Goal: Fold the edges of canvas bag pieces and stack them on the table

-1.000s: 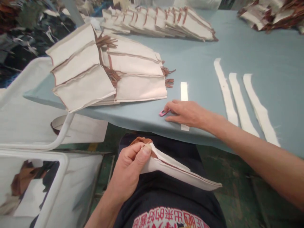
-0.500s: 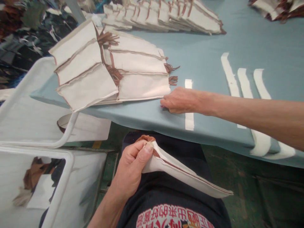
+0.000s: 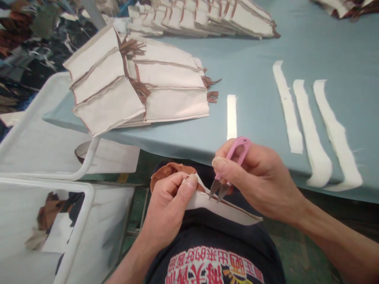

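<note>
On my lap lies a cream fabric piece [image 3: 225, 209] with brown trim, pinched at its near end by my left hand [image 3: 170, 203], thumb on top. My right hand [image 3: 257, 177] grips pink thread snips [image 3: 229, 165], their metal blades pointing down at the fabric's edge just beside my left thumb. A brown tuft of the trim [image 3: 168, 170] pokes out above my left fingers.
A blue-grey table [image 3: 310, 47] holds a fanned stack of cream pieces [image 3: 139, 86] with brown fringe, another row [image 3: 204, 17] behind it, a short white strip [image 3: 231, 116] and three long white strips [image 3: 310, 130]. White frame bins [image 3: 74, 205] stand at my left.
My right hand picked the pink snips off the table near the stack and brought them down to the fabric on my lap. My left hand kept its pinch.
</note>
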Action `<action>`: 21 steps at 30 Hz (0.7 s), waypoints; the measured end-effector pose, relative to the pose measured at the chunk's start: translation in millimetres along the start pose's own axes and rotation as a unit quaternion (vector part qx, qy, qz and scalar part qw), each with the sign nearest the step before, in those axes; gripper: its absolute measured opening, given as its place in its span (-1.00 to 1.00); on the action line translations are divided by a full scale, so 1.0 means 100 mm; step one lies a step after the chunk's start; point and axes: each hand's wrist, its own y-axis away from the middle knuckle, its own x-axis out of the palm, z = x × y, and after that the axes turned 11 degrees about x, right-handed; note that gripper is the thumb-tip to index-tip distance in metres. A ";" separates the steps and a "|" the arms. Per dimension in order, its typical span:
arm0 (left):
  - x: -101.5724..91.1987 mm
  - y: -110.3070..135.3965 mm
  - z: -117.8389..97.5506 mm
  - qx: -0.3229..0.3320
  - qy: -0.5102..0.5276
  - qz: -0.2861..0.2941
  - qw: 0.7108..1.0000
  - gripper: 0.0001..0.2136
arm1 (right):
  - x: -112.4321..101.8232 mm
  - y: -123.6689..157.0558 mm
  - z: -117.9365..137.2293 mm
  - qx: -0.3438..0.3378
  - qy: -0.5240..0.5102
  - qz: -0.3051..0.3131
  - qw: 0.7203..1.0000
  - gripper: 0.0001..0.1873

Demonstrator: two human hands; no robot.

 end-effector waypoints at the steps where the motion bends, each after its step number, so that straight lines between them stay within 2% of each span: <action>1: 0.01 0.01 -0.01 -0.002 -0.001 0.002 1.000 -0.56 | 0.02 0.03 -0.01 -0.020 0.003 -0.009 1.000 -0.65; 7: 0.08 0.08 0.00 -0.005 0.008 -0.005 1.000 -0.59 | 0.04 0.03 -0.04 -0.077 0.017 -0.012 0.997 -0.74; 11: 0.09 0.12 0.03 -0.020 0.022 0.005 1.000 -0.57 | 0.05 0.04 -0.06 -0.085 0.022 -0.044 0.995 -0.77; 16: 0.09 0.13 0.06 -0.030 0.034 0.009 0.999 -0.55 | 0.06 0.06 -0.09 -0.068 0.051 -0.020 0.996 -0.76; 21: 0.10 0.12 0.04 -0.028 0.032 0.010 0.999 -0.57 | 0.04 0.07 -0.10 -0.085 0.057 -0.037 0.994 -0.77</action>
